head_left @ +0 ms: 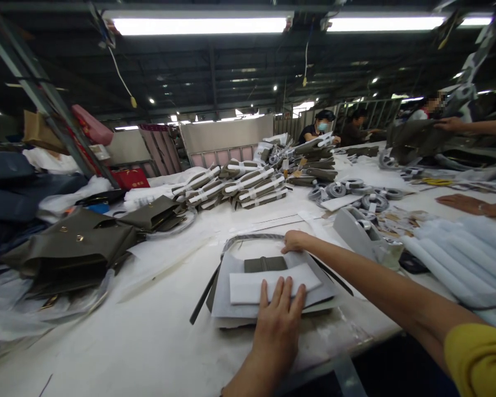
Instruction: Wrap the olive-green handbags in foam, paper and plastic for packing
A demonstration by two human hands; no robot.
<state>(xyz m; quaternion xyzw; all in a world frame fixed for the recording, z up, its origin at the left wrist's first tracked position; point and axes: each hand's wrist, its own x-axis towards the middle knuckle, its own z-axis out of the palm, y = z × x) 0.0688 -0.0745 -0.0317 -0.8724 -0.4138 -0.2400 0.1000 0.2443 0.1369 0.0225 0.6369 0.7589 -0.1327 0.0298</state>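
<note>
Overhead strip lights shine on a dim workshop where a long white worktable point(149, 342) runs away from the viewer. At far left on it lie several olive handbags point(74, 242) with gold studs, partly in clear plastic. Farther back, towards the middle, sits a heap of folded olive pieces bound with white bands point(240, 187). At the near centre a grey sheet point(227, 300) lies over a flat olive bag point(264, 264), of which only a small panel shows, and a white padding strip point(248, 289) lies across the sheet. The left hand point(279, 325) rests flat on the near end of that strip, palm down, fingers straight and close together. A grey strap point(248, 238) curves just behind the sheet. The right hand point(295, 241), on an arm with a yellow sleeve point(479, 358), is curled at the sheet's far edge, and whether it grips anything cannot be made out. Right of it stands a grey tape dispenser point(355, 229), with grey tape rolls point(372, 201) behind it and white rolled tubes point(458, 259) beside it. At far right a co-worker's hand point(463, 204) lies on the table.
</note>
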